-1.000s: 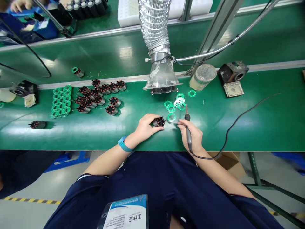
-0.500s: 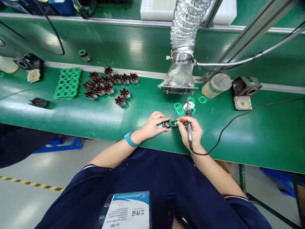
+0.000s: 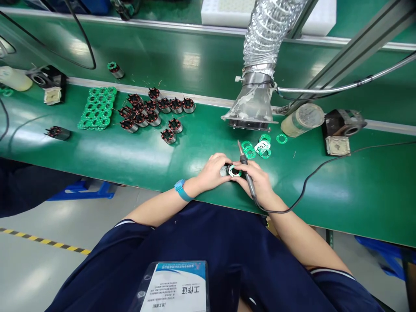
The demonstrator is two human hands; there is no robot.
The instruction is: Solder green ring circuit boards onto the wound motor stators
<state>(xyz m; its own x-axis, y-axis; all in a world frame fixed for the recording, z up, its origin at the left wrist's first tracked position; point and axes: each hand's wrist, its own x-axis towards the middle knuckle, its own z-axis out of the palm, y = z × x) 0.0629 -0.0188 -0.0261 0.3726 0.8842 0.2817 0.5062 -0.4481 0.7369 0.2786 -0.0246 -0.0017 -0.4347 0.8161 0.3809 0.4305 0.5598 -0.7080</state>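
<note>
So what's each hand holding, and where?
Left hand grips the motor stator around its body; right hand holds the soldering iron by its handle.

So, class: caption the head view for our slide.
Left hand steadies a motor stator; right hand holds a soldering iron.

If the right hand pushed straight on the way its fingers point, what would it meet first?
The right hand, gripping a black soldering iron, points left at the small wound motor stator with a green ring board held by the left hand; its fingertips seem already on it.
</note>
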